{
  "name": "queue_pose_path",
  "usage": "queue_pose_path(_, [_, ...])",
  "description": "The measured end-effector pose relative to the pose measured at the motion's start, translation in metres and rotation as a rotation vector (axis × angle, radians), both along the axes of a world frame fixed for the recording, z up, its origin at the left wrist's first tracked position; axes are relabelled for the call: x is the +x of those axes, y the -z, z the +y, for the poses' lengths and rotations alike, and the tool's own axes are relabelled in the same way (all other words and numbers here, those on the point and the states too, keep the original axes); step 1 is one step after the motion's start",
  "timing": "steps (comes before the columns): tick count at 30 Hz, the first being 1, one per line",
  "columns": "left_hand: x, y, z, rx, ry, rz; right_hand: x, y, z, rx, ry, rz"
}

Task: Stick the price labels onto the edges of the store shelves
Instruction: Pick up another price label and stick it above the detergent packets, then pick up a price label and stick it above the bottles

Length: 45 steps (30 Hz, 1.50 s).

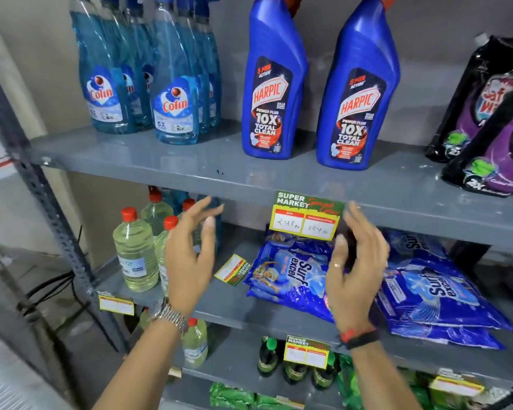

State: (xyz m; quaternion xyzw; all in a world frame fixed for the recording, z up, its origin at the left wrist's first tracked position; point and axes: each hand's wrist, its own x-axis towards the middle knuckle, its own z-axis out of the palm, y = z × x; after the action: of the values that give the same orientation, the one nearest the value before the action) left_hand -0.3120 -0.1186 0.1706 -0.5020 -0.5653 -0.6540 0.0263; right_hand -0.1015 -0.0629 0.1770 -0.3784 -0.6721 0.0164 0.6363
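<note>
A yellow-and-green price label [307,216] is stuck on the front edge of the grey upper shelf [190,184], below the Harpic bottles. My left hand [190,253] is open to the label's left, clear of it. My right hand [357,270] is open just to the label's right, fingertips near its corner, holding nothing. A loose price label [233,269] lies flat on the middle shelf [234,309]. More labels are stuck on lower shelf edges: one at the left [116,304], one in the middle [307,352] and one at the lower right [456,386].
Blue Colin spray bottles [175,84], two Harpic bottles [274,90] and dark purple pouches [492,119] stand on the upper shelf. Clear bottles with red caps [135,253] and blue Surf Excel packs [296,273] fill the middle shelf. A perforated metal upright [42,196] frames the left side.
</note>
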Motion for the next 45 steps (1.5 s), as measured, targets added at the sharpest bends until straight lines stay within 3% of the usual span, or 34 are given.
queue_pose_path(3, [-0.022,0.037,-0.01,-0.118,-0.007,-0.152,-0.035,0.066,-0.03,-0.192,-0.028,0.143])
queue_pose_path(8, [-0.07,0.058,-0.01,-0.384,0.095,-0.114,-0.112,0.162,-0.006,-1.009,-0.282,-0.123])
queue_pose_path(11, [-0.094,0.061,-0.006,-0.437,0.165,-0.101,-0.162,0.182,0.028,-1.425,-0.348,0.137])
queue_pose_path(13, [-0.101,0.072,-0.009,-0.494,0.249,-0.081,-0.185,0.192,0.054,-1.549,-0.31,0.4])
queue_pose_path(17, [-0.124,0.101,-0.025,-0.683,0.473,-0.077,-0.217,0.214,0.081,-1.494,0.028,0.609])
queue_pose_path(22, [-0.164,0.132,-0.037,-0.77,0.614,-0.147,-0.23,0.244,0.092,-1.424,0.395,0.562])
queue_pose_path(26, [-0.183,0.149,-0.042,-0.836,0.642,-0.166,-0.237,0.236,0.092,-1.414,0.344,0.709])
queue_pose_path(33, [-0.186,0.137,-0.031,-0.772,0.624,-0.2,-0.237,0.205,0.063,-1.422,0.075,0.781])
queue_pose_path(36, [-0.18,0.118,-0.021,-0.753,0.638,-0.218,-0.23,0.18,0.049,-1.353,0.08,0.722])
queue_pose_path(39, [-0.17,0.085,-0.011,-0.708,0.665,-0.21,-0.208,0.141,0.035,-1.154,0.104,0.594])
queue_pose_path(42, [-0.155,0.053,-0.001,-0.644,0.683,-0.141,-0.176,0.105,0.022,-1.035,-0.007,0.542])
queue_pose_path(45, [-0.141,0.031,0.011,-0.61,0.664,-0.093,-0.149,0.074,0.013,-0.973,-0.037,0.371])
